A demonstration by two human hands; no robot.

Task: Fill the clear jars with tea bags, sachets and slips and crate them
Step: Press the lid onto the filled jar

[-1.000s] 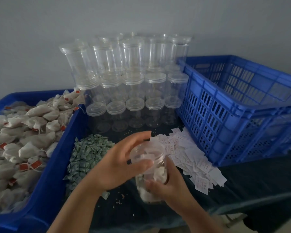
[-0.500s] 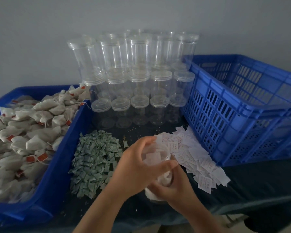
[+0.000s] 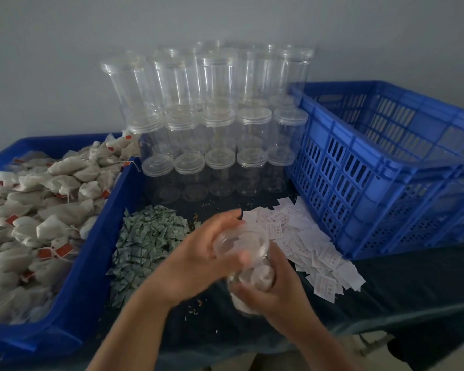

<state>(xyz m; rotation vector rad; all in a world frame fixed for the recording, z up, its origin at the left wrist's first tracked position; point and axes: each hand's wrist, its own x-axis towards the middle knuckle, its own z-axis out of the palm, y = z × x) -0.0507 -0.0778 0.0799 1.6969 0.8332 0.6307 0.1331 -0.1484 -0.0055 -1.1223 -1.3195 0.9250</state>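
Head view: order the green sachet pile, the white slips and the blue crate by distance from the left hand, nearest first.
1. Green sachet pile, just left of the left hand.
2. White slips, just right of its fingertips; too close to call against the sachets.
3. Blue crate, far right, beyond the slips.

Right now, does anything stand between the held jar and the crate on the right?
Nothing upright. The left hand and right hand hold the jar; only flat slips lie between it and the crate, whose near wall it must clear.
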